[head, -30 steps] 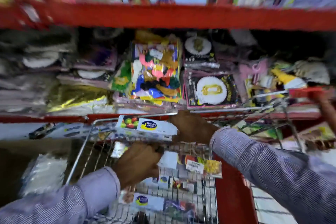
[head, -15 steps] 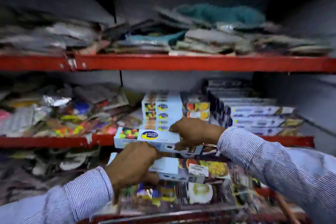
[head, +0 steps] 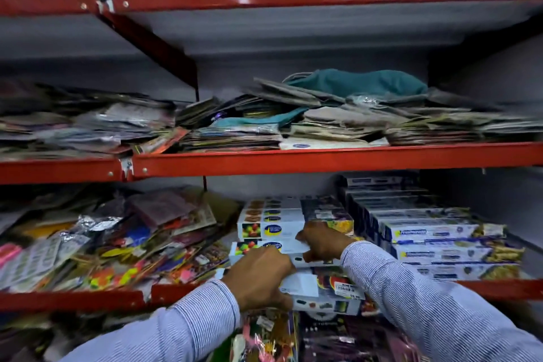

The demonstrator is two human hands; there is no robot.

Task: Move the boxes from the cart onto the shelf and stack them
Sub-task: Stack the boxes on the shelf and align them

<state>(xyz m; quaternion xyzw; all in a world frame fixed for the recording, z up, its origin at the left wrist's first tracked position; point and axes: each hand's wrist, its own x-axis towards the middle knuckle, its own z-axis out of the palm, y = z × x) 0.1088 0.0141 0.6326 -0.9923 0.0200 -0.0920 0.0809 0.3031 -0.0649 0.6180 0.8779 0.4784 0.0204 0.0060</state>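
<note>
Both my hands hold long white wrap boxes at the front of the lower red shelf (head: 499, 288). My left hand (head: 260, 278) grips the lower box (head: 320, 288), which bears a price label, near its left end. My right hand (head: 321, 241) is closed on the upper box (head: 258, 247), whose fruit picture and yellow-blue logo face me. Just behind them stands a stack of the same boxes (head: 270, 220) on the shelf. The cart is out of view.
A tall stack of blue-and-white foil boxes (head: 426, 241) fills the shelf to the right. Loose colourful party packets (head: 117, 244) crowd the left side. Flat packets and a teal cloth (head: 352, 82) lie on the shelf above (head: 323, 157). More packets hang below.
The view has swung up from the cart to the shelves. Both hands have carried the boxes up and forward, close against the stack on the lower shelf.
</note>
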